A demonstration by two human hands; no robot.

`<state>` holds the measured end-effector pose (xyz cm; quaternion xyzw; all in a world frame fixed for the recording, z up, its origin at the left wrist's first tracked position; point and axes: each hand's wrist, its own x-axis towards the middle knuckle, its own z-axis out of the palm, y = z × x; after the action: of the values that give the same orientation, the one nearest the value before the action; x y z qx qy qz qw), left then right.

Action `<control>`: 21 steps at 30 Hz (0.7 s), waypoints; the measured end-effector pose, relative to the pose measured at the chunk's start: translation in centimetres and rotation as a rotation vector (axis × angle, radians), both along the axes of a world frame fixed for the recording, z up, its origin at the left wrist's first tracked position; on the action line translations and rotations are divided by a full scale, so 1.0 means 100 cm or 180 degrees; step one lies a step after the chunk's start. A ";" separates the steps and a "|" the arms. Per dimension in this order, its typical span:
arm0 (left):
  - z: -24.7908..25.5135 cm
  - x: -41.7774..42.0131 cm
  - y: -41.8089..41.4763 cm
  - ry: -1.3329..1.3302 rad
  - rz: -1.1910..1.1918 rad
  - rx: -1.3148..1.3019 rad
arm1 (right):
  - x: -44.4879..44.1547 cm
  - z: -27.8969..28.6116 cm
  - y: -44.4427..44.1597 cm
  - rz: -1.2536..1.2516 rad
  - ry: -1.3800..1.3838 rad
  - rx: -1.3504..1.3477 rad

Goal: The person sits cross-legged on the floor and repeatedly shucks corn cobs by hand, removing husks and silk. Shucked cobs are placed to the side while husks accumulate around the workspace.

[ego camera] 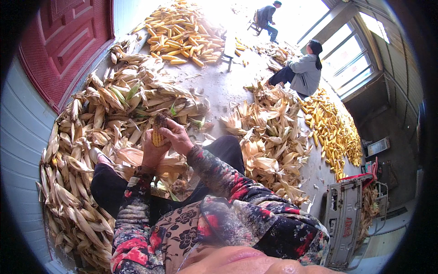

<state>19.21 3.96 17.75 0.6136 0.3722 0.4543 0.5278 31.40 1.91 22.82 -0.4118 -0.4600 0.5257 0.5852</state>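
Observation:
A yellow ear of corn [158,137] with a dark brown, withered tip is held upright between my two hands, stripped of most of its husk. My left hand [152,150] grips its lower part from the left. Across its upper right side lie the fingers and thumb of my right hand [178,136]. Loose pale husks [174,164] gather between my legs beneath the ear. To the left and ahead, a heap of dry unhusked corn [99,130] comes right up to my knees.
Stripped husks [270,144] are piled right of my knee. Husked ears form one pile [184,34] ahead and another [332,130] at right. Two people sit farther off, one on the floor [304,68], one on a stool [267,20]. A metal cart [344,219] stands at right.

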 end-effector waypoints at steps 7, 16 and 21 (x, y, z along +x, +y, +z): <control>-0.017 -0.006 0.013 -0.1338 -0.1065 -0.0875 | -0.005 0.007 -0.006 0.0237 0.0644 -0.0051; -0.011 -0.007 0.012 -0.1554 -0.1057 -0.0770 | -0.010 -0.028 0.005 -0.0272 0.1082 -0.0143; -0.016 -0.005 0.012 -0.1958 -0.1135 -0.0914 | -0.015 -0.022 0.005 -0.0592 0.0616 -0.0124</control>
<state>18.68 5.19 16.17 0.4236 0.1437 0.4615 0.7662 29.86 2.42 20.58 -0.4113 -0.3509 0.5152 0.6650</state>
